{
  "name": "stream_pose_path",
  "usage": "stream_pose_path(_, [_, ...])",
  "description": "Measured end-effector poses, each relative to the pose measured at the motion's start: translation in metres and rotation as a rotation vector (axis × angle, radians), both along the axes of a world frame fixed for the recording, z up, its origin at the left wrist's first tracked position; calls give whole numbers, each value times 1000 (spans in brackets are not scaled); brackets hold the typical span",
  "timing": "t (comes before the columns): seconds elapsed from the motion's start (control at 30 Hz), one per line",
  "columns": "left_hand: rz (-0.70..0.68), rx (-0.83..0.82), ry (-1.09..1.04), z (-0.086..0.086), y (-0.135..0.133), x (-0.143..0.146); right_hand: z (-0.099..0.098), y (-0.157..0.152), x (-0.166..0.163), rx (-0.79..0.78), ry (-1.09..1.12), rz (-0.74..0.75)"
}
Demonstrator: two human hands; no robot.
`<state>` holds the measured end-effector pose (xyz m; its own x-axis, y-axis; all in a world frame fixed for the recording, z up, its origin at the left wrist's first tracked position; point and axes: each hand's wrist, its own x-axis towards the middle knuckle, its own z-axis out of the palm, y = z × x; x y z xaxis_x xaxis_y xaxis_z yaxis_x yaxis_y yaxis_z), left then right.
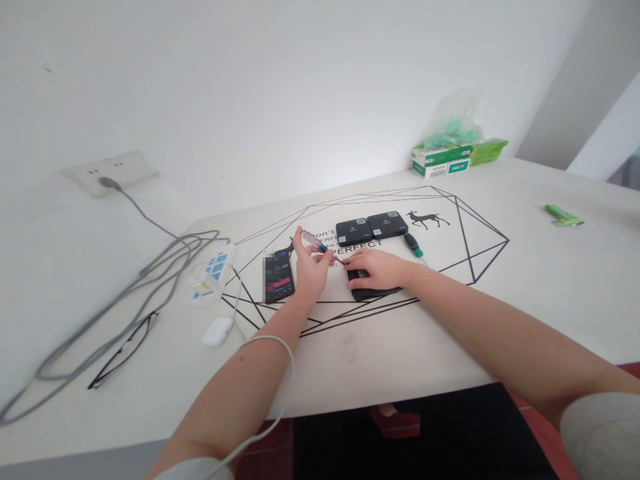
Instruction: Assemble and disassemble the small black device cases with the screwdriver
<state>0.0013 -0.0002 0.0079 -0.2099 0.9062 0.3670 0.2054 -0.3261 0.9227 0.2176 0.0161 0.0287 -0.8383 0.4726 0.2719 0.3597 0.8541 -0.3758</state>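
My left hand (312, 273) is closed around a screwdriver (315, 241) with a clear and blue handle. Its shaft slants down to the right, and the tip is at or near the edge of a flat black box (367, 293) on the table. My right hand (377, 268) lies over that box, with its fingers bent round the sides and hiding much of the top. Behind it, two similar black boxes, a left one (354, 232) and a right one (387, 225), lie side by side. A second screwdriver (413, 245), green and black, rests right of my right hand.
A phone (279, 276) lies left of my left hand. Further left are a power strip (214, 275), a white earbud case (218, 331), glasses (124, 350) and a looped grey cable (107, 337). A white cable (293, 373) crosses my left forearm. Green-white boxes (443, 159) stand at the back right.
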Motion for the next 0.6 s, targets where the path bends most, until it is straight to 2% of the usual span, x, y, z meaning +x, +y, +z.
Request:
stream_pose_path(0.3, [-52, 8, -17, -1, 3, -1, 9, -1, 2, -87, -17, 15])
stream_pose_path(0.6, [-79, -15, -17, 3, 3, -1, 4, -1, 1, -88, -25, -16])
